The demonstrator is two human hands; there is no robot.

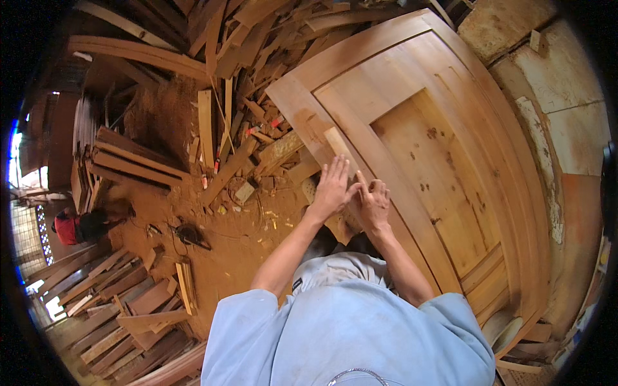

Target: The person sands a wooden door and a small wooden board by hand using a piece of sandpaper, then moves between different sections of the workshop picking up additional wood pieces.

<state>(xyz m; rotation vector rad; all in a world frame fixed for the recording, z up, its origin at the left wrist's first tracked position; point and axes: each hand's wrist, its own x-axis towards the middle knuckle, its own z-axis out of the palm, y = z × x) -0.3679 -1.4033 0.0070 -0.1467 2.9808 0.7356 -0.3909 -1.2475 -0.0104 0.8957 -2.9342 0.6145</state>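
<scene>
A large panelled wooden door (400,183) lies before me, its recessed middle panel (434,178) marked with dark knots. On its left stile rests a short pale strip of wood (339,142). My left hand (333,186) lies over the near part of this strip, fingers straight and together. Beside it, my right hand (375,200) has its index finger stretched along the strip and the other fingers curled. The thumb of my left hand meets that index finger. Both hands hide the strip's near end.
Offcuts (251,43) are heaped beyond the door. A circular saw (188,234) sits on the dusty floor (231,270) at left, near stacked boards (135,159) and a person in red (67,229). A roll (502,328) lies by the door's near right corner.
</scene>
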